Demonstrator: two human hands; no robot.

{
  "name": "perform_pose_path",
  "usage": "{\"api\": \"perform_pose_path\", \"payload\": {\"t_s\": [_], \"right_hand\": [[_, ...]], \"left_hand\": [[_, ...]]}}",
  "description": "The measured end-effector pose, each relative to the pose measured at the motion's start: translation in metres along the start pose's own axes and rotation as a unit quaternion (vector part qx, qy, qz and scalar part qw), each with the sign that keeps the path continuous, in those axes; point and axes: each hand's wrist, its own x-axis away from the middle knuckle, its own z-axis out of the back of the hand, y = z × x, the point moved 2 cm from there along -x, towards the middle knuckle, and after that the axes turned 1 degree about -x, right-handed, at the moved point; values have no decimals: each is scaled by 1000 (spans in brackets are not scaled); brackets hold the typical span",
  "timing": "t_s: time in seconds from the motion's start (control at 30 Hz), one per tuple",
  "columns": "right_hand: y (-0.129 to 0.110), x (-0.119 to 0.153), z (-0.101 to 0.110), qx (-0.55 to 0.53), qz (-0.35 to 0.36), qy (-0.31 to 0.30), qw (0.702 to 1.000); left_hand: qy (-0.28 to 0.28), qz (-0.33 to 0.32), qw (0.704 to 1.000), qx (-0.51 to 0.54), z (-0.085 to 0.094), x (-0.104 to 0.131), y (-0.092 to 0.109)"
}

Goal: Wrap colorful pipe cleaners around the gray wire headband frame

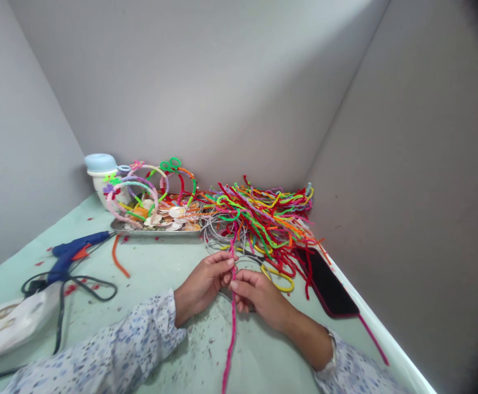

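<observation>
A magenta pipe cleaner (231, 339) runs lengthwise through both hands, its lower end leaving the bottom of the picture. My left hand (206, 282) pinches it between thumb and fingers. Just below and to the right, my right hand (261, 295) pinches the same strand, its other fingers curled. Behind the hands lie thin grey wire loops (222, 232) and a pair of yellow-handled scissors (282, 279), partly hidden. A large heap of coloured pipe cleaners (263, 213) spreads beyond them.
At the back left, decorated hoops (157, 200) stand on a metal tray (161, 233) of shells, beside a white cup with blue lid (100, 164). A blue glue gun (69, 257) with its cord lies left, near a white bag (15, 325). A black phone (331, 284) lies right.
</observation>
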Motion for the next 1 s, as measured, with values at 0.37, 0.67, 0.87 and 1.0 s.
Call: {"api": "perform_pose_path", "payload": {"t_s": [0.37,0.67,0.87,1.0], "right_hand": [[1,-1,1,21,6,-8,1000],[1,-1,1,19,11,-16,1000],[1,-2,2,25,10,-26,999],[1,-1,2,28,7,-26,999]], "left_hand": [[2,0,1000,-8,-1,1,0],[0,2,1000,0,-1,0,0],[-1,6,1000,-7,1,1,-1],[3,-2,1000,-7,1,1,-2]]}}
